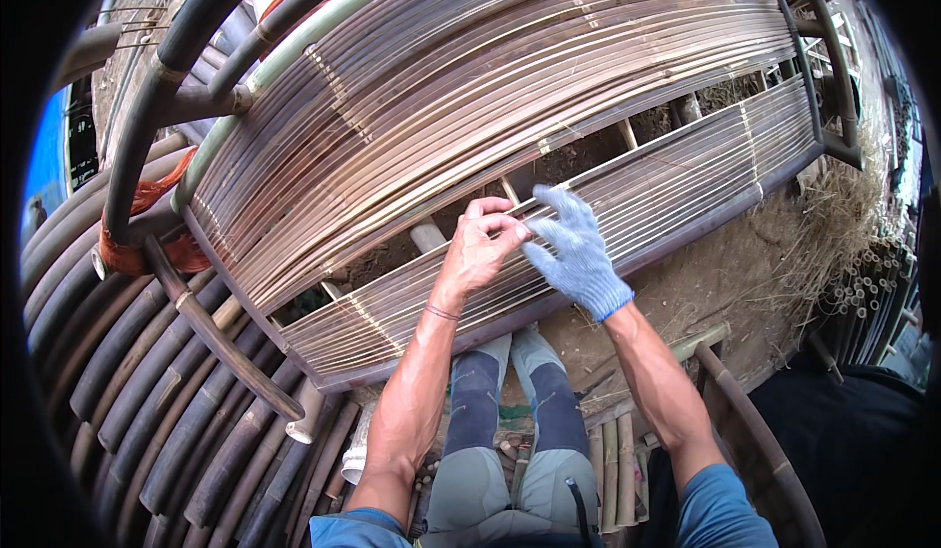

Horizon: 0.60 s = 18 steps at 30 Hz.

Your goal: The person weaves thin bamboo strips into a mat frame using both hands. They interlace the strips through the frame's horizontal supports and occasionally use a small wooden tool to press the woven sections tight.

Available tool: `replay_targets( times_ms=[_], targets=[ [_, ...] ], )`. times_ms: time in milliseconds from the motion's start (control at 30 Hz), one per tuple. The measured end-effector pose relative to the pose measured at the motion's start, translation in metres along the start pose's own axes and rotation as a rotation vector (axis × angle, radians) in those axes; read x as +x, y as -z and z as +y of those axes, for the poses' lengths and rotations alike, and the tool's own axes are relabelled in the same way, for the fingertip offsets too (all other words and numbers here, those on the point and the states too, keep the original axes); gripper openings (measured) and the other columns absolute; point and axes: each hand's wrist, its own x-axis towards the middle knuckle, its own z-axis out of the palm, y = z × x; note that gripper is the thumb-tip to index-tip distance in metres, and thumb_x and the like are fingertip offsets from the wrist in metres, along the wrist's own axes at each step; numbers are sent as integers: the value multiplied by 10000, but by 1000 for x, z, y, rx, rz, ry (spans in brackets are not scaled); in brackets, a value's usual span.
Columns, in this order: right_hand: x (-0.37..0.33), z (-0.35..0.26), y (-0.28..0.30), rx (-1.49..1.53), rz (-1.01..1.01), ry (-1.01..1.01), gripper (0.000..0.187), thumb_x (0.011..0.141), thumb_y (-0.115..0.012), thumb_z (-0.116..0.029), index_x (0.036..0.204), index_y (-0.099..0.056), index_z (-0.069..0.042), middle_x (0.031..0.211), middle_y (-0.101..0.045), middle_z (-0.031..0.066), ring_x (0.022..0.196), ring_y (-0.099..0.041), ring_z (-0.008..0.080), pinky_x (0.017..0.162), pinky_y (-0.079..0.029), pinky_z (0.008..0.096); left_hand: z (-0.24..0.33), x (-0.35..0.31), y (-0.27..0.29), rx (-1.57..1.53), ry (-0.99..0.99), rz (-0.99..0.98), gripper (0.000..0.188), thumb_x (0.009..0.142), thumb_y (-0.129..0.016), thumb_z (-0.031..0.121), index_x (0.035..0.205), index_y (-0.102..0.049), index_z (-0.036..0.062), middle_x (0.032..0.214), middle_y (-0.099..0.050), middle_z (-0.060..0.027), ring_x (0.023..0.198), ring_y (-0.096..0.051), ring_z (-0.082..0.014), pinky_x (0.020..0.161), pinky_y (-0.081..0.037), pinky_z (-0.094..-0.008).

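Observation:
A bamboo bench or bed frame lies across the view, its surface made of long thin bamboo slats. A long gap splits these from a narrower front band of slats, and short cross pieces show inside it. Over the gap's near edge, my bare left hand has its thumb and fingers pinched together; what they hold, if anything, is too small to make out. My right hand, in a light blue knitted glove, is close beside it with fingers apart, its fingertips near the left hand's.
Dark bamboo poles are stacked at the left. Orange-red cord wraps a joint of the dark bamboo armrest. Dry straw and cut bamboo tubes lie at the right. A curved bamboo piece stands near my right arm.

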Motion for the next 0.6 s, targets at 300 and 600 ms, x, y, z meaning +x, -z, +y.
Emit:
replay_targets(
  times_ms=[300, 600],
  targets=[
    [-366, 95, 141, -629, -571, -741, 199, 877, -589, -131, 1005, -679, -8, 979, -660, 197, 990, -648, 360, 901, -521, 456, -50, 15, -20, 330, 101, 148, 321, 1010, -533, 358, 1160, -716, 141, 1196, -654, -143, 1090, -576, -345, 963, -386, -496],
    [-176, 43, 63, -495, -53, -571, 586, 814, -739, -164, 1349, -552, -15, 1284, -607, 228, 1226, -551, 389, 1067, -419, 468, -69, 13, -41, 484, 28, 296, 212, 978, -599, 304, 1004, -740, 148, 924, -713, -41, 913, -595, -267, 961, -312, -494]
  ],
)
